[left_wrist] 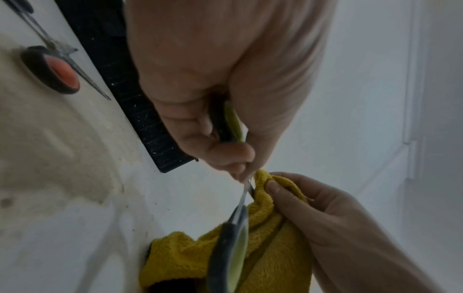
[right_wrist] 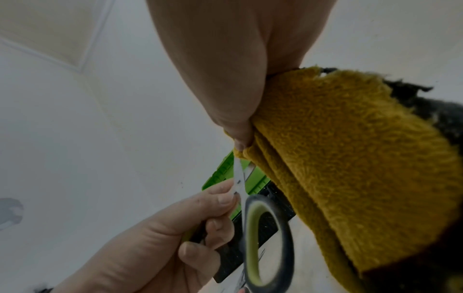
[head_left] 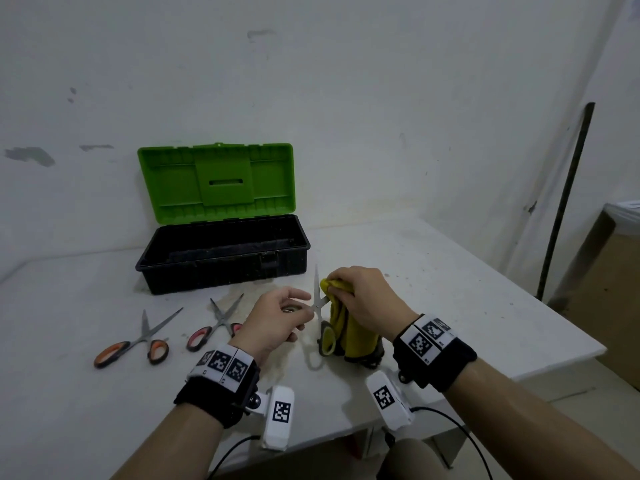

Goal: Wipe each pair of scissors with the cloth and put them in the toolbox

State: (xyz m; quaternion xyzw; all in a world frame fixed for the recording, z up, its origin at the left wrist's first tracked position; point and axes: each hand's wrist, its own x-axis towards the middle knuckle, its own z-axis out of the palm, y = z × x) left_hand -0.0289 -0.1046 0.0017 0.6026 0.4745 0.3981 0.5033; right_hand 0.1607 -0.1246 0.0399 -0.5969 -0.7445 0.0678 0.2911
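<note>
Green-handled scissors are held open above the white table. My left hand grips one handle, and its fingertips pinch the pivot. One bare blade points up toward the toolbox. My right hand pinches a yellow cloth around the other blade, and the rest of the cloth hangs down to the table. The free handle loop hangs in front of the cloth. The black toolbox stands open behind, its green lid upright.
Two more open scissors lie left of my hands: an orange-handled pair and a red-handled pair, the latter partly hidden by my left wrist. A dark pole leans on the wall at right. A cardboard box stands beyond the table's right edge.
</note>
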